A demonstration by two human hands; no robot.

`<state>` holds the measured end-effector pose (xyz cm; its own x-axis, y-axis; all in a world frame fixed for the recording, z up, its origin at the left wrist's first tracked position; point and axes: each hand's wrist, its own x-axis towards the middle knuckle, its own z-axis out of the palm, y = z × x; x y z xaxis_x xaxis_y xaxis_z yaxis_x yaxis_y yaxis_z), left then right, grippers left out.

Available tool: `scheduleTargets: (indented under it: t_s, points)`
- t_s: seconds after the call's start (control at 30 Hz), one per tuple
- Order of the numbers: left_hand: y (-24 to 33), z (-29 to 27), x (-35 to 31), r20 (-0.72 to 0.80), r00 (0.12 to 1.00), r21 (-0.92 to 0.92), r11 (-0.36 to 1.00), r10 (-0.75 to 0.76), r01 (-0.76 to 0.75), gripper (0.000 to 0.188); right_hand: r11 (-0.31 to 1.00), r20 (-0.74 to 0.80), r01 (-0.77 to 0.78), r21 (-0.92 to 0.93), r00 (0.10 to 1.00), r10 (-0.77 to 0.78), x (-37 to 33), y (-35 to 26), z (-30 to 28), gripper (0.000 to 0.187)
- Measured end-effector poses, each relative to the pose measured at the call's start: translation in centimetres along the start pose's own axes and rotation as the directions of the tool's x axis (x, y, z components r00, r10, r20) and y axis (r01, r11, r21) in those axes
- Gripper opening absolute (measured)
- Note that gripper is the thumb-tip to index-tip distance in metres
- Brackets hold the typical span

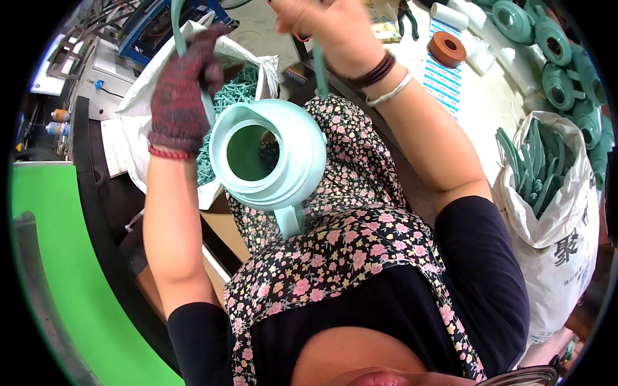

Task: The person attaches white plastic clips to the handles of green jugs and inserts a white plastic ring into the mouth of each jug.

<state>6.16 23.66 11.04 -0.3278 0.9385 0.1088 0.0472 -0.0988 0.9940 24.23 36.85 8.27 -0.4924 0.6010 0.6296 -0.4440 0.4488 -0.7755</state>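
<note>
A pale teal plastic jug body (299, 151) rests over my lap, its round mouth tilted up toward me and its side handle (289, 222) pointing down. My left hand (177, 103), in a dark red and black knit glove, is closed round a long teal plastic strip (177, 26) beside the jug's spout. Beyond the jug, my bare right hand (344, 42) is raised at the top edge. Its fingers are blurred and partly cut off. Another length of teal strip (320, 74) shows just below it; whether the two lengths join is out of view.
Behind my left hand stands a white sack (267, 71) of small teal pins (235, 90). A second white sack (560, 276), at right, holds curved teal strips (541, 161). On the right-hand table lie a brown tape roll (447, 49), pliers (407, 18) and several teal parts (559, 83).
</note>
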Motion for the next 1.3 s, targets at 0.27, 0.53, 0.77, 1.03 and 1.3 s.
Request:
scheduleTargets:
  t_s: [0.27, 0.53, 0.77, 1.03, 1.3]
  points:
    - [-4.4, -0.9, -5.4, -0.192, 0.907, -0.127, 0.926, -0.375, 0.356, 0.042, 0.435, 0.310, -0.664, 0.608, 0.703, 0.640, -7.5, 4.5, 0.9, 0.010]
    - [-5.0, -0.5, -5.8, -0.187, 0.954, -0.128, 0.969, -0.235, 0.213, 0.028, 0.506, 0.096, -0.615, 0.605, 0.687, 0.720, -8.1, 4.1, 2.7, 0.012]
    - [-5.4, 2.5, -4.9, -0.157, 0.930, -0.419, 0.875, -0.331, 0.241, 0.035, 0.437, 0.102, -0.656, 0.616, 0.616, 0.781, -8.3, 5.8, 0.3, 0.012]
    - [-6.6, 3.0, -6.2, -0.373, 0.924, -0.110, 0.993, -0.079, 0.041, 0.039, 0.245, 0.185, -0.671, 0.700, 0.502, 0.845, -8.9, 5.7, 1.1, 0.018]
    - [-3.5, 2.9, -6.9, -0.162, 0.781, 0.254, 0.790, 0.603, -0.558, 0.040, 0.837, -0.100, 0.170, 0.520, 0.985, -0.138, -6.2, 3.7, 1.0, 0.046]
